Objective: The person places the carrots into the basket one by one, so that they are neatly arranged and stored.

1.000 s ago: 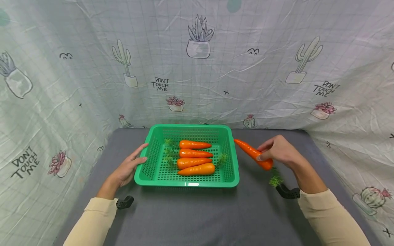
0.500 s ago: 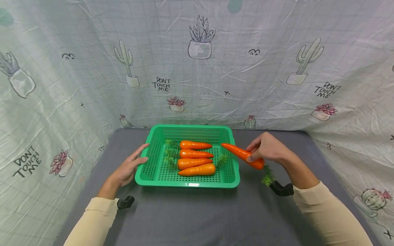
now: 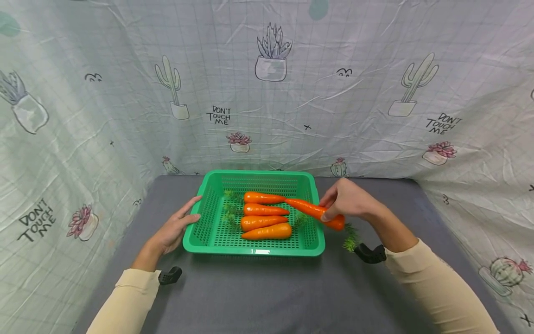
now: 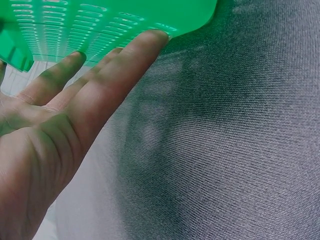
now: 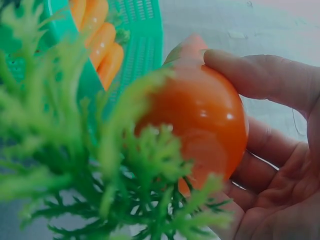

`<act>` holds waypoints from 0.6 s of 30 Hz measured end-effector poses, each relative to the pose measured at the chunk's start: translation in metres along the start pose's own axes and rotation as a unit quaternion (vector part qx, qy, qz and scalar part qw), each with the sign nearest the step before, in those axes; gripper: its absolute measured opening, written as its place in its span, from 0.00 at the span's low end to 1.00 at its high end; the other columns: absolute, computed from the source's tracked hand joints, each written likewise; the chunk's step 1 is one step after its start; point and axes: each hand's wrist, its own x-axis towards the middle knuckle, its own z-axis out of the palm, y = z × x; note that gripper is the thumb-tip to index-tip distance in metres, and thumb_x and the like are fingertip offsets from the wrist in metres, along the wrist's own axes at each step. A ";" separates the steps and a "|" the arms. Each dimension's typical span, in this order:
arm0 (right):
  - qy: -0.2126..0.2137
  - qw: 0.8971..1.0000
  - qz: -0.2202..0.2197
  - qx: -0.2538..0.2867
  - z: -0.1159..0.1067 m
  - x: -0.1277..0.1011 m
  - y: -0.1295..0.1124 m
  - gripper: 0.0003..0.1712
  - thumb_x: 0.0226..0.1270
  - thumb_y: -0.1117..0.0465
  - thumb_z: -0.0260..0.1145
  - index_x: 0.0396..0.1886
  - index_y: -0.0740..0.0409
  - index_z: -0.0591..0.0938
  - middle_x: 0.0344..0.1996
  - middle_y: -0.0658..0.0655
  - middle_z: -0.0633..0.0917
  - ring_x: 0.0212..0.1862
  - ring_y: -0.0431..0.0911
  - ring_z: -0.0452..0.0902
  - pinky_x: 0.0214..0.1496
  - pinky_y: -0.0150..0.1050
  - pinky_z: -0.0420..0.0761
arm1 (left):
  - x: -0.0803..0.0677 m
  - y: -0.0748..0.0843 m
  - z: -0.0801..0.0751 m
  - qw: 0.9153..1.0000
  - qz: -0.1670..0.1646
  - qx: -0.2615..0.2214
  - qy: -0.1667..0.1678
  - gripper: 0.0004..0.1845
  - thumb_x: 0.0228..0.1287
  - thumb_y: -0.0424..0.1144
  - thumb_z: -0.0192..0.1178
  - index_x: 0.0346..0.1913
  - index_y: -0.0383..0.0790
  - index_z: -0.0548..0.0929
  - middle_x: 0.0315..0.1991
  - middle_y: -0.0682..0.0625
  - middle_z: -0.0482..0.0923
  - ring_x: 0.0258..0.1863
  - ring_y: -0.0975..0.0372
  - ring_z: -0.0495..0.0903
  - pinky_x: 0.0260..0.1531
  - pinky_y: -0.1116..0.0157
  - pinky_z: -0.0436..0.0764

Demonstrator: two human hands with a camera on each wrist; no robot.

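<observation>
While the left hand stays put, the scene reads as follows.

Change: over the last second the right hand [image 3: 348, 203] has carried the orange plastic carrot with the green frond top [image 3: 314, 211] leftward, from right of centre in the head frame to over the right rim of the green perforated plastic basket [image 3: 196, 234]; its pointed tip now reaches inside.

Meaning: judged from this, the carrot is on its way to join the four orange carrots lying in a row [image 3: 264, 215] in the basket, but it is not yet set down.

Carrot's place: held in the air at a slant, tip low over the basket's middle, frond end hanging outside the right wall.

Right hand: fingers and thumb curl round the carrot's thick end [image 5: 202, 117], wrist bent inward.

Left hand [image 3: 175, 227]: fingers straight and close together, fingertips [image 4: 150, 37] touching the basket's left wall, palm low over the grey cloth-covered table [image 3: 267, 292].
</observation>
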 end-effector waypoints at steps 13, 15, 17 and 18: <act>-0.044 0.997 -0.047 -0.036 0.017 0.017 -0.023 0.15 0.47 0.68 0.82 0.38 0.62 0.93 0.30 0.56 0.92 0.31 0.45 0.84 0.35 0.41 0.87 | -0.002 0.004 0.003 1.000 -0.005 -0.010 -0.003 0.39 0.84 0.45 0.49 0.86 0.60 0.40 0.82 0.31 0.45 0.55 0.63 0.85 0.50 0.61 0.86; -0.051 0.997 -0.052 -0.040 0.020 0.020 -0.026 0.16 0.47 0.68 0.83 0.39 0.62 0.93 0.31 0.56 0.91 0.31 0.45 0.84 0.35 0.41 0.86 | -0.002 0.004 0.003 1.000 -0.007 -0.011 -0.003 0.39 0.84 0.46 0.49 0.86 0.60 0.40 0.82 0.30 0.45 0.55 0.63 0.85 0.50 0.61 0.86; -0.057 0.996 -0.057 -0.045 0.022 0.023 -0.029 0.16 0.46 0.68 0.83 0.38 0.62 0.93 0.32 0.56 0.91 0.31 0.45 0.83 0.35 0.41 0.86 | -0.002 0.004 0.003 1.000 -0.006 -0.007 -0.002 0.39 0.84 0.46 0.50 0.86 0.60 0.40 0.83 0.32 0.43 0.55 0.64 0.85 0.50 0.62 0.86; -0.060 0.995 -0.060 -0.048 0.024 0.024 -0.031 0.16 0.46 0.67 0.83 0.38 0.61 0.93 0.32 0.56 0.91 0.31 0.45 0.82 0.35 0.40 0.85 | -0.002 0.004 0.003 1.000 -0.004 -0.003 0.000 0.39 0.84 0.46 0.50 0.86 0.60 0.41 0.84 0.33 0.40 0.55 0.65 0.84 0.50 0.63 0.86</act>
